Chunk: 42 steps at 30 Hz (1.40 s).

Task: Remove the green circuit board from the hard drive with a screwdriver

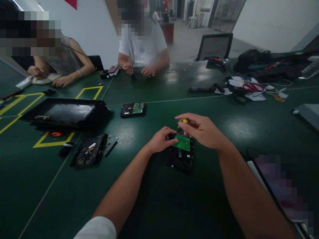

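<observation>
A black hard drive (179, 160) lies on the green table in front of me, its green circuit board (183, 142) facing up at the far end. My left hand (161, 141) grips the drive's far left side, with the thumb pressed onto the board. Just above the far edge, the closed fingers of my right hand (203, 130) pinch a small screwdriver with a yellow handle (185, 121). Most of the tool is hidden behind those fingers; I cannot tell whether its tip touches the drive.
Left of me lie an opened drive (89, 151) with a loose circuit board (111, 144) and a black tray (64, 113). Another hard drive (133, 109) sits farther back. Cables (253, 87) clutter the far right, and a laptop (279, 189) is near my right arm. Two people sit opposite.
</observation>
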Available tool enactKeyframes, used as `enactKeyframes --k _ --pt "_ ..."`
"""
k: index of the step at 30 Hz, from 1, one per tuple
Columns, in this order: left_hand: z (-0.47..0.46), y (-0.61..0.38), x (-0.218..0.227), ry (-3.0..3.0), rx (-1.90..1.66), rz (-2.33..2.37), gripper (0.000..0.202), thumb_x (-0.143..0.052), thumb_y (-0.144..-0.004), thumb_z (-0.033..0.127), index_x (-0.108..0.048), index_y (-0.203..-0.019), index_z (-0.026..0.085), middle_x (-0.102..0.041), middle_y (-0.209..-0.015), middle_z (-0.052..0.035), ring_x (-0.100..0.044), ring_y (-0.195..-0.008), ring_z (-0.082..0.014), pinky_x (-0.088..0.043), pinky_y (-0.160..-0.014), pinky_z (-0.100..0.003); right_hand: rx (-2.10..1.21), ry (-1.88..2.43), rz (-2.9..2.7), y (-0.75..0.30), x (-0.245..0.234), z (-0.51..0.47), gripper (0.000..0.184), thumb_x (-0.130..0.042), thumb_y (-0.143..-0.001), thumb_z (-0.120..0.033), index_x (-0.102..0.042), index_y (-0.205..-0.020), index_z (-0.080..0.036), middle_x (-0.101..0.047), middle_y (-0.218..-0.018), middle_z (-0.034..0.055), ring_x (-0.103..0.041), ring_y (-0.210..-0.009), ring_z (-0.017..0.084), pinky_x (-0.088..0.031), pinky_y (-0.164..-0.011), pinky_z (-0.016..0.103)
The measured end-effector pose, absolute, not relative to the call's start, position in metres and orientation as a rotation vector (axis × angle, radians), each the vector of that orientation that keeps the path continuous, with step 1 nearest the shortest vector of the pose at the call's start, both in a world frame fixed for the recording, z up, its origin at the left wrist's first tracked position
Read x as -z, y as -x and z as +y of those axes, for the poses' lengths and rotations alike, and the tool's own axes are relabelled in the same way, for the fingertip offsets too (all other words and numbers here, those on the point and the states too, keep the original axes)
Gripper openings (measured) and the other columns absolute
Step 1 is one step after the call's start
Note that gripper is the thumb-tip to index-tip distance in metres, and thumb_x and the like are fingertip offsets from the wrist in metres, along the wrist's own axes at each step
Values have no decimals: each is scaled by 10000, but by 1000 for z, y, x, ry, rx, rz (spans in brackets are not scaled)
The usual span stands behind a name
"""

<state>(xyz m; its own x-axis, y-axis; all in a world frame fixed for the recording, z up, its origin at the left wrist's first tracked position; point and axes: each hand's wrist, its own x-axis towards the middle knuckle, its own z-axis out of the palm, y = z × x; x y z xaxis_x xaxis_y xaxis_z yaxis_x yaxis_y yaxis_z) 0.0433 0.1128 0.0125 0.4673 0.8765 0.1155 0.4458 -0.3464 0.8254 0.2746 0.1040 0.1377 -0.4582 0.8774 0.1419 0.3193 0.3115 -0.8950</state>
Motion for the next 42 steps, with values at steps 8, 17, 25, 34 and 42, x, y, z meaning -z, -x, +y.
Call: enactKeyframes --k 8,17,25,34,42 --pt "112 -44 -12 -1977 -749 1101 374 -773 -908 434 -706 -1206 219 -600 -1078 -35 -558 -729 -112 -499 -701 -288 -1252 1018 -1877 -271 -134 107 325 -611 -1036 -501 -721 -1163 -223 -707 -812 17 -685 -719 166 -572 -688 311" --pt "111 -44 -13 -1953 -760 1092 382 -780 -901 415 -694 -1207 203 -584 -1065 -32 -542 -708 -103 -488 -683 -284 -1306 989 -1821 -273 -131 109 342 -577 -1055 -504 -712 -1233 -245 -719 -904 25 -679 -722 154 -577 -674 304" --pt "111 -44 -16 -1956 -743 1084 371 -782 -902 405 -698 -1200 201 -578 -1069 -32 -544 -716 -102 -500 -698 -284 -1373 1040 -1771 -271 -133 107 379 -722 -961 -548 -668 -1112 -204 -726 -835 24 -674 -656 148 -554 -575 277" --pt "111 -44 -15 -1944 -730 1097 383 -779 -902 433 -695 -1201 209 -594 -1102 -46 -557 -734 -114 -508 -703 -292 -1492 965 -1747 -272 -132 109 364 -517 -1084 -477 -696 -1253 -209 -718 -867 45 -715 -764 181 -605 -702 336" --pt "111 -44 -15 -1957 -742 1073 373 -775 -908 428 -695 -1196 206 -581 -1078 -33 -540 -724 -106 -503 -712 -286 -1432 995 -1734 -272 -129 110 329 -630 -1032 -503 -655 -1176 -209 -738 -1001 56 -712 -760 164 -576 -630 294"
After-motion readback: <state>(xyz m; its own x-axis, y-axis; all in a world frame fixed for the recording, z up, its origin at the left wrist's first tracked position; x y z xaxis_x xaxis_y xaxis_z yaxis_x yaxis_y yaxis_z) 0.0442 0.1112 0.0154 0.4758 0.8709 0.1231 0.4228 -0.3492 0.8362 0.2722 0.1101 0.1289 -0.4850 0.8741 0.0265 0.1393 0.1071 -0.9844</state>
